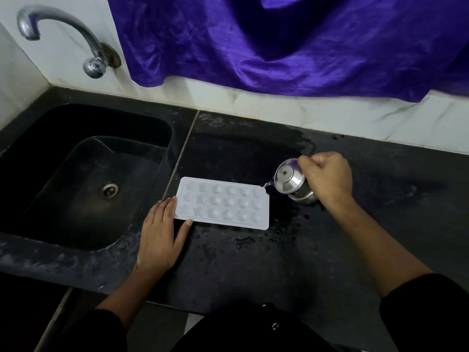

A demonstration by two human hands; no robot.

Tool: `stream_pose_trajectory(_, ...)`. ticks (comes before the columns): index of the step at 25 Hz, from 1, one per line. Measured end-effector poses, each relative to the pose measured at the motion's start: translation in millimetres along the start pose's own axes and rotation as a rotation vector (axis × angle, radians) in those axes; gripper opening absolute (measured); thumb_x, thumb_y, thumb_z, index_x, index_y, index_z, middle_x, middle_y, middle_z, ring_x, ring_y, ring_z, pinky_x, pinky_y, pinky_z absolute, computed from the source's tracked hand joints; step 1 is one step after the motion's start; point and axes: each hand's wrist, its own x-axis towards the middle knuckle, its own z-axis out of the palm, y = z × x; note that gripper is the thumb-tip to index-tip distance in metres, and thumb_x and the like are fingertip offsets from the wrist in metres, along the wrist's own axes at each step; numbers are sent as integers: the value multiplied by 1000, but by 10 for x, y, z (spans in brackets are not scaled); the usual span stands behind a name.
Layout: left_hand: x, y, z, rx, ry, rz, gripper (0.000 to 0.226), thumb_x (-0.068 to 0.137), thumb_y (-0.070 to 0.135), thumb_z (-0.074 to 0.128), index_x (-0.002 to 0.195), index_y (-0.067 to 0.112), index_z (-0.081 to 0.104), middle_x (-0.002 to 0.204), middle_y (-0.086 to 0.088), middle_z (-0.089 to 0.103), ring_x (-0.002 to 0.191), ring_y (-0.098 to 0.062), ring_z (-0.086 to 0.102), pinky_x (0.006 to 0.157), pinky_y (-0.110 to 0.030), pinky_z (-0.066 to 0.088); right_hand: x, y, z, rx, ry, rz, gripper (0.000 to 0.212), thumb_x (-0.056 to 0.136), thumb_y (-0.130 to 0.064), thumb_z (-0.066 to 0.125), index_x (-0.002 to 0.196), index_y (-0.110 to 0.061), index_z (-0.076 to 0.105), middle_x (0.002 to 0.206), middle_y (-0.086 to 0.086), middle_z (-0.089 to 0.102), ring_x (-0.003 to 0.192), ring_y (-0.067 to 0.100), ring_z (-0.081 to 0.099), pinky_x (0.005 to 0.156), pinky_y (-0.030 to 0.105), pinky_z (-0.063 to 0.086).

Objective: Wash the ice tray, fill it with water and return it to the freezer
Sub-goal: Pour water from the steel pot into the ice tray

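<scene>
A white ice tray with several star and round moulds lies flat on the black countertop, just right of the sink. My left hand rests flat against the tray's left end, fingers straight, thumb along its near edge. My right hand grips a small steel pot with a lid, tilted towards the tray's right end. A thin stream of water runs from its spout onto the tray's far right corner.
A black sink with a metal drain lies to the left, below a chrome tap on the white tiled wall. A purple cloth hangs over the wall behind. Water puddles and drops lie on the counter around the tray.
</scene>
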Motion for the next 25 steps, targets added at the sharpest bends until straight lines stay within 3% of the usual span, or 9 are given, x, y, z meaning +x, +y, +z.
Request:
stream_pose_trajectory(4, 0, -13, 11, 2, -1, -4, 75, 104, 60, 36, 157, 7, 40, 160, -12, 46, 152, -31, 35, 127, -49, 28, 27, -2, -33, -3, 5, 25, 53, 88, -26, 67, 45, -12, 39, 37, -6, 31, 42, 15, 32, 50, 29, 31)
stream_pose_trajectory(7, 7, -7, 10, 4, -4, -6, 75, 104, 61, 36, 157, 7, 40, 160, -12, 46, 152, -31, 35, 127, -50, 28, 54, 56, -64, 130, 19, 111, 51, 87, -27, 68, 46, -12, 40, 41, -8, 33, 44, 14, 32, 54, 31, 32)
stream_pose_trajectory(9, 9, -9, 10, 2, -7, -12, 76, 104, 61, 36, 157, 8, 40, 161, -11, 45, 152, -31, 34, 127, -50, 28, 63, 100, -82, 266, 34, 162, 48, 84, -27, 69, 51, -2, 44, 49, 2, 37, 49, 17, 34, 55, 33, 32)
stream_pose_trajectory(12, 9, -18, 7, 0, -7, -17, 76, 104, 63, 34, 158, 9, 39, 161, -10, 45, 153, -30, 33, 126, -49, 28, 45, 146, -108, 498, 41, 236, 46, 84, -23, 69, 68, 17, 51, 63, 13, 40, 52, 19, 33, 47, 25, 27)
stream_pose_trajectory(16, 10, -16, 8, 1, -11, -19, 77, 104, 64, 33, 158, 9, 39, 161, -9, 45, 153, -29, 33, 126, -50, 27, 9, 151, -134, 687, 17, 334, 32, 93, -14, 64, 63, -10, 57, 51, -1, 41, 43, 10, 32, 40, 22, 21)
stream_pose_trajectory(20, 9, -16, 3, 1, -11, -21, 77, 103, 64, 34, 158, 10, 38, 161, -10, 44, 153, -29, 33, 127, -49, 26, 8, 125, -47, 561, 16, 259, 33, 91, -15, 67, 65, 4, 59, 50, -1, 42, 46, 11, 37, 47, 22, 31)
stream_pose_trajectory(23, 10, -7, -1, -3, -11, -24, 77, 103, 64, 35, 158, 11, 38, 161, -9, 44, 153, -29, 33, 127, -49, 27, 26, 136, -10, 339, -36, 150, 46, 89, -18, 69, 47, -16, 51, 44, -4, 39, 46, 14, 36, 53, 28, 33)
stream_pose_trajectory(25, 10, -5, -4, -6, -9, -23, 77, 103, 63, 35, 158, 10, 39, 161, -9, 45, 153, -30, 33, 127, -49, 27, 13, 113, 3, 167, -67, 97, 52, 89, -23, 69, 42, -18, 47, 40, -8, 38, 42, 12, 35, 53, 30, 34)
